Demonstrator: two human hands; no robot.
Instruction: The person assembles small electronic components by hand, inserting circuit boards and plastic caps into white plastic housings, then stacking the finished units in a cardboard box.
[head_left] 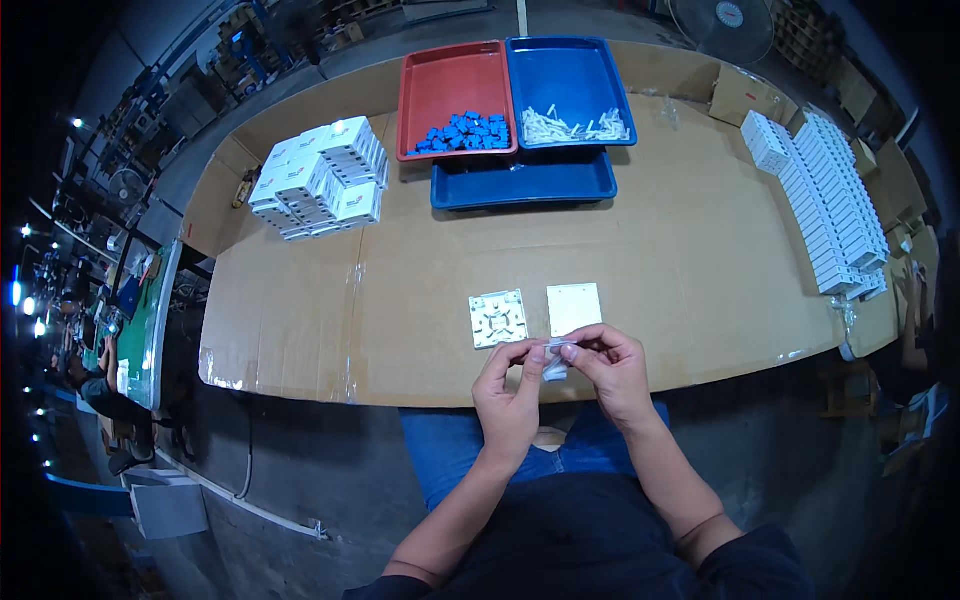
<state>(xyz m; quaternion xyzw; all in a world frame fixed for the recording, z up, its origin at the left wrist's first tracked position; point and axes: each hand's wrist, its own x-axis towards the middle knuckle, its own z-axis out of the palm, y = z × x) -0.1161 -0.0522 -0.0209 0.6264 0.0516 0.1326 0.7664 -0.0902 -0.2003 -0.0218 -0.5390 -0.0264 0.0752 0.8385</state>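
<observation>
Near the table's front edge, my left hand (508,393) and my right hand (614,376) meet with thumbs and fingertips pinched together. Between them is a small whitish piece (555,369), perhaps plastic; the fingers partly cover it and its exact kind does not show. Just beyond my left hand lies an open white square housing (498,320) with molded ribs and clips inside. Beside it, past my right hand, rests a flat white square cover (573,308), its plain face up.
At the back stand a red tray (455,85) of blue pieces, a blue tray (570,80) of thin white pieces, and a lower blue tray (524,187). White boxes (322,175) are stacked at left. Rows of white units (828,205) line the right edge. A co-worker (112,385) sits far left.
</observation>
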